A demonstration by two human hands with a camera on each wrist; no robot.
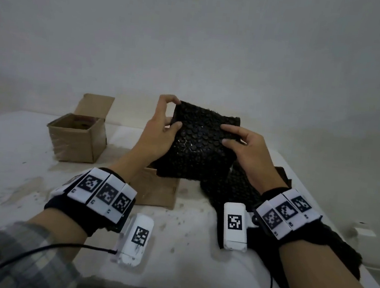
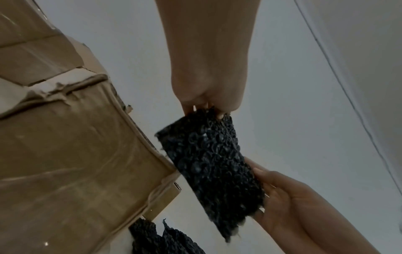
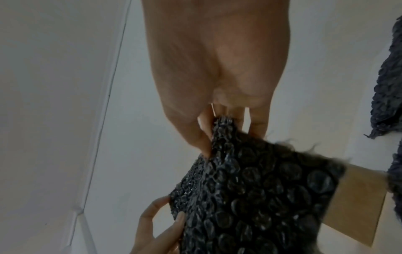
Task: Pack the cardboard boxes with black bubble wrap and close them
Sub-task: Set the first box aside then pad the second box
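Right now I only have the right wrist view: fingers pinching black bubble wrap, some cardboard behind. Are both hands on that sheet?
Observer: Yes. The head view shows the left hand and right hand both holding the bubble wrap sheet above the table.
Operator: Any open box nearby?
Observer: An open cardboard box stands to the left, one flap up, apart from both hands.
Operator: More wrap left?
Observer: Yes, spare black wrap lies on the table by the right wrist.
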